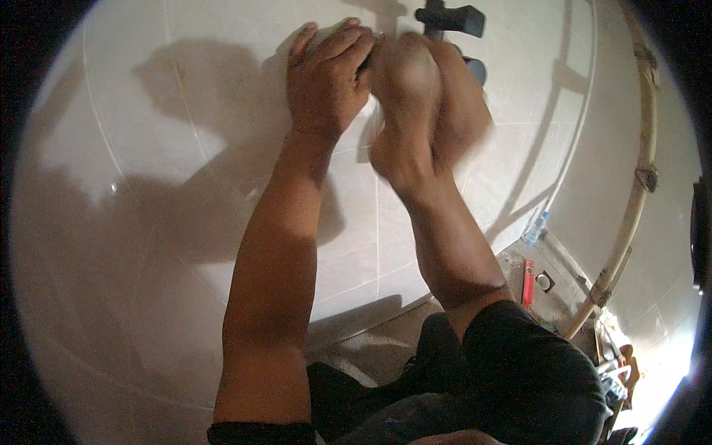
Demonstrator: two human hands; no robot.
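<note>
Head view: see left hand (330, 78) at tiled wall (363, 237), fingers (343, 44) partly apart; right hand (409, 111) blurred just beside, near black fitting (463, 21), can't tell its finger state.

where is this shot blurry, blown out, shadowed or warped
Head view: right hand blurred, left hand clearer; head view: dark shadows on the left of the wall; head view: bright glare at lower right, tile lines bowing near the left rim.
</note>
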